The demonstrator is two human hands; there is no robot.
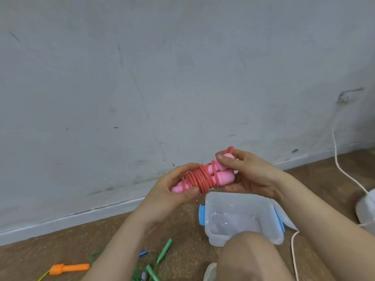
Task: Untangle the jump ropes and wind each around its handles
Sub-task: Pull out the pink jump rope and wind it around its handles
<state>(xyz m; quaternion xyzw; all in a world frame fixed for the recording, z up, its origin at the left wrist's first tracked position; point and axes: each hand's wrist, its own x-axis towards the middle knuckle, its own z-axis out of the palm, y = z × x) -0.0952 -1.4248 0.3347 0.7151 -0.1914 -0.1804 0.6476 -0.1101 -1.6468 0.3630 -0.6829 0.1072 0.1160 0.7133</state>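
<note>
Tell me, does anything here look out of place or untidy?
Nothing is spilled or damaged. The pink jump rope, held by the left hand and right hand, is wound neatly. The floor at lower left is untidy: green handles and an orange handle lie among loose cords.

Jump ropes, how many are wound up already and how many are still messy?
Nearly done: the pink rope is coiled round its pink handles. In hand: the left hand grips the coil while the right hand pinches the last loop at the handles' end. Left: the green handles, orange handle and a blue piece lie on the floor, not yet wound.
</note>
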